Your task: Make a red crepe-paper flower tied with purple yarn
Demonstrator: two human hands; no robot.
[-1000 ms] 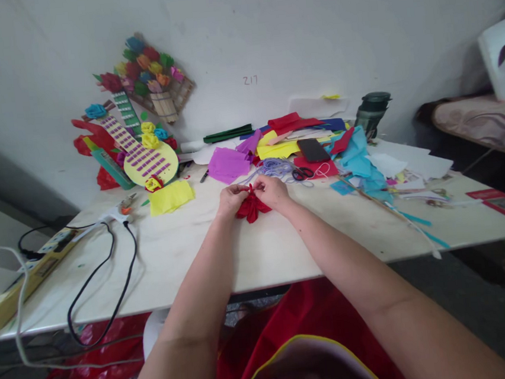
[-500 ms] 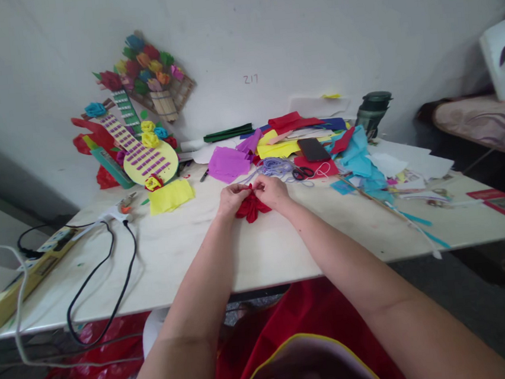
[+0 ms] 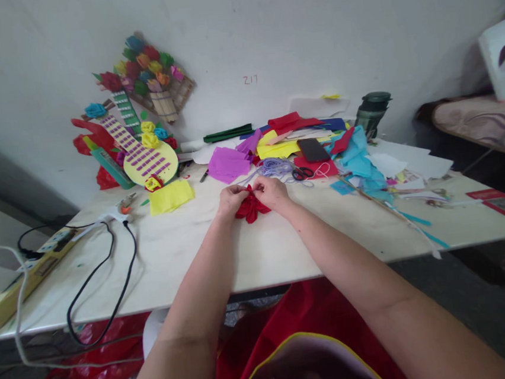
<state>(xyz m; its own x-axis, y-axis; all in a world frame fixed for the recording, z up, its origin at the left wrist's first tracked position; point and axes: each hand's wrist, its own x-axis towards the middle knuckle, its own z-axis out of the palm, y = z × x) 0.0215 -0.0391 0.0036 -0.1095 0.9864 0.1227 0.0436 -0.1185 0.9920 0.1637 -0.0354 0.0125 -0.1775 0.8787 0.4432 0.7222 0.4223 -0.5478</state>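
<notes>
A red crepe-paper flower [image 3: 251, 209] with spread petals is between my hands, low over the white table [image 3: 187, 255]. My left hand [image 3: 232, 200] pinches its upper left part, fingers closed. From the other side, my right hand [image 3: 270, 192] grips the flower near its upper middle, thumb and fingertips together. The fingertips partly cover the flower's centre. Just behind my hands lies a bundle of pale purple cord [image 3: 273, 167]. Black scissors [image 3: 302, 173] rest to the right of the cord.
Left: a yellow paper piece [image 3: 171, 196], a glue gun [image 3: 116, 213] with its black cable, a power strip [image 3: 47, 263] and a flower-trimmed paper guitar [image 3: 154, 160]. Behind: purple paper [image 3: 228, 164] and a phone [image 3: 313, 149]. Right: blue paper [image 3: 360, 158] and a dark bottle [image 3: 374, 112].
Both hands stay at almost the same spot, still on the red flower. Its petals and the fingertips have shifted only slightly.
</notes>
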